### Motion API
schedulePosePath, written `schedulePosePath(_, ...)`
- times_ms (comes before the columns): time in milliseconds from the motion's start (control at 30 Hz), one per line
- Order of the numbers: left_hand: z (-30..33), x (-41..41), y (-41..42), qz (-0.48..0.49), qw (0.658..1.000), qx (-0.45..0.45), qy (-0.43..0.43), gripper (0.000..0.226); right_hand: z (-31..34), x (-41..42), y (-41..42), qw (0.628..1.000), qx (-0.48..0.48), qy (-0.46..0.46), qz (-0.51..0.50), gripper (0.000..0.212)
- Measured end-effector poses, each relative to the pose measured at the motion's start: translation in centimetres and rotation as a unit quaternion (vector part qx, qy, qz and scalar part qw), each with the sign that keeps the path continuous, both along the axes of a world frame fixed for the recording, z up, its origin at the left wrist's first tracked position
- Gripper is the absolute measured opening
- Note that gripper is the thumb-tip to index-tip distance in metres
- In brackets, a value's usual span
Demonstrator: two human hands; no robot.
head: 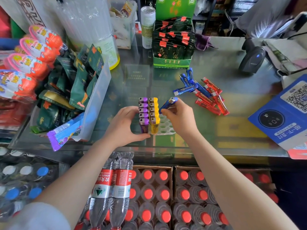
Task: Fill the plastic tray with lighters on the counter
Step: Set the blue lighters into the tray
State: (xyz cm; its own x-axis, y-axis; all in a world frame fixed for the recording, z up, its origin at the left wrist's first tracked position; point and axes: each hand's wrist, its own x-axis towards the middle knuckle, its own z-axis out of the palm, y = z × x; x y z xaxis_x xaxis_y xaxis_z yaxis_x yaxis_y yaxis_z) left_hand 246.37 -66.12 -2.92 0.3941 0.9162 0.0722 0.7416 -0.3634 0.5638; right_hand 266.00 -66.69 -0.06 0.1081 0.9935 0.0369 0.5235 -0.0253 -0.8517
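Observation:
A white plastic tray (166, 126) with round holes stands on the glass counter. A row of purple lighters (143, 112) and a row of yellow lighters (154, 112) stand upright in its left side. My left hand (123, 127) grips the tray's left side, thumb at its front edge. My right hand (180, 116) pinches a blue lighter (167, 104), tilted, just above the tray's open holes beside the yellow row. Loose blue lighters (188, 86) and red lighters (211, 98) lie in a pile to the right.
A clear bin of green snack packets (74, 90) crowds the left. A green box of tea sachets (172, 44) stands behind, a barcode scanner (252, 59) at the back right, a blue QR payment stand (282, 113) on the right. Bottled water (149, 196) sits below the counter edge.

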Motion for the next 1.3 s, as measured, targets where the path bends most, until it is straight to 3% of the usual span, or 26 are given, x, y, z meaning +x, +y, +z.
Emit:
schedulePosePath(267, -0.3, -0.1, 0.1, -0.009, 1.000, 0.005, 0.004, 0.077, 0.4, -0.6, 1.1, 0.978, -0.010, -0.195, 0.073, 0.015)
schedulePosePath(633, 0.0, 0.1, 0.0, -0.004, 1.000, 0.000, 0.000, 0.077, 0.3, -0.8, 0.6, 0.948, 0.016, -0.312, 0.053, 0.022)
schedulePosePath(733, 0.1, 0.2, -0.1, 0.000, 1.000, 0.004, -0.001, 0.074, -0.3, -0.5, 0.6, 0.956, 0.011, -0.287, 0.067, 0.024)
schedulePosePath(867, 0.1, 0.1, -0.1, 0.002, 1.000, 0.005, -0.003, 0.073, 0.0, 2.0, 1.9, 0.981, 0.019, -0.183, 0.062, 0.036)
schedulePosePath(1067, 0.1, 0.1, 0.0, 0.000, 1.000, 0.000, -0.003, 0.076, 0.0, 3.4, 4.0, 0.980, 0.055, -0.186, 0.043, 0.026)
schedulePosePath(1167, 0.0, 0.1, 0.1, -0.003, 1.000, 0.004, 0.001, 0.075, -0.4, 4.4, 5.1, 0.957, 0.031, -0.287, -0.012, 0.041)
schedulePosePath(1233, 0.0, 0.1, 0.1, -0.002, 1.000, 0.004, -0.001, 0.073, -0.6, 4.9, 5.6, 0.927, -0.010, -0.375, 0.000, 0.054)
schedulePosePath(1300, -0.1, 0.1, 0.1, -0.002, 1.000, 0.004, -0.002, 0.072, -0.7, 5.0, 5.7, 0.902, -0.010, -0.432, 0.021, 0.052)
